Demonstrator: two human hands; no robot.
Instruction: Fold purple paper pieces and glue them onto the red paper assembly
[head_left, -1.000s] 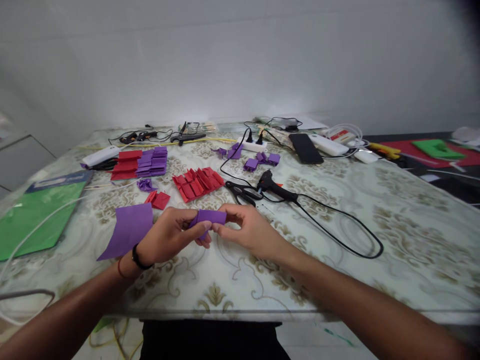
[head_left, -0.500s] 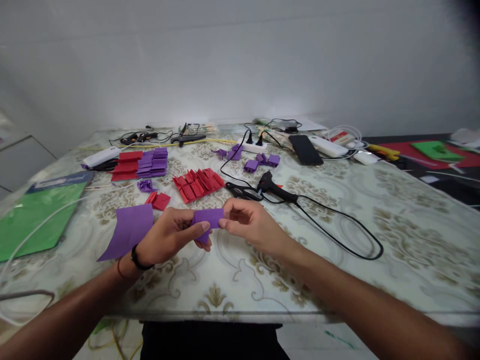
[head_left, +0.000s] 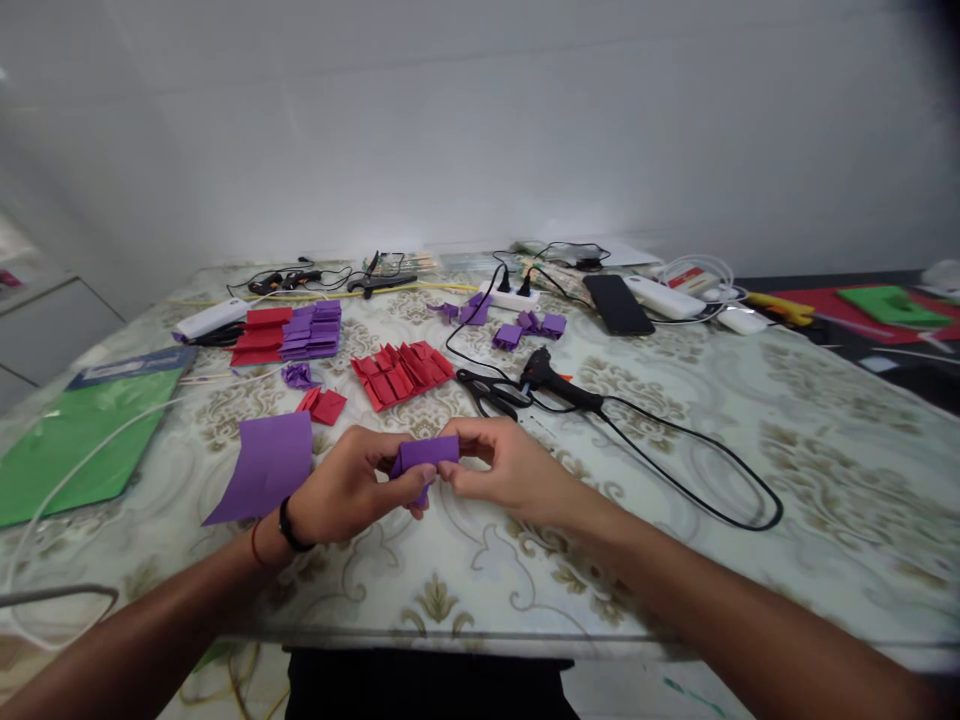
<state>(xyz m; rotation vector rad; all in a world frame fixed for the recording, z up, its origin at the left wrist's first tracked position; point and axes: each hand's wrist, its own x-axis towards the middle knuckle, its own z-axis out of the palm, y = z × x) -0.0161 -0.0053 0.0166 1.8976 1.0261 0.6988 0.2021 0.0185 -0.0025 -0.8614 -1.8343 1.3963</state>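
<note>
A small folded piece of purple paper (head_left: 429,454) is pinched between both hands above the table's near middle. My left hand (head_left: 360,487) grips its left end, thumb on the front face and fingers behind. My right hand (head_left: 499,465) holds the right end between thumb and fingers. Left of my left hand lies a larger purple sheet (head_left: 262,465), flat with one curved edge. Beyond the hands are a row of folded red paper pieces (head_left: 403,373) and a small red folded piece (head_left: 325,405). Black scissors (head_left: 491,393) lie just past my right hand.
A black glue gun (head_left: 559,383) with a looping cord lies to the right. Folded red and purple stacks (head_left: 311,330), a power strip (head_left: 510,297), a phone (head_left: 618,304) and small purple pieces (head_left: 531,328) lie farther back. A green sheet pack (head_left: 90,430) is at left.
Both hands have dropped slightly towards me, and the purple paper between them now shows a rolled-over, narrower front. The view has shifted a little.
</note>
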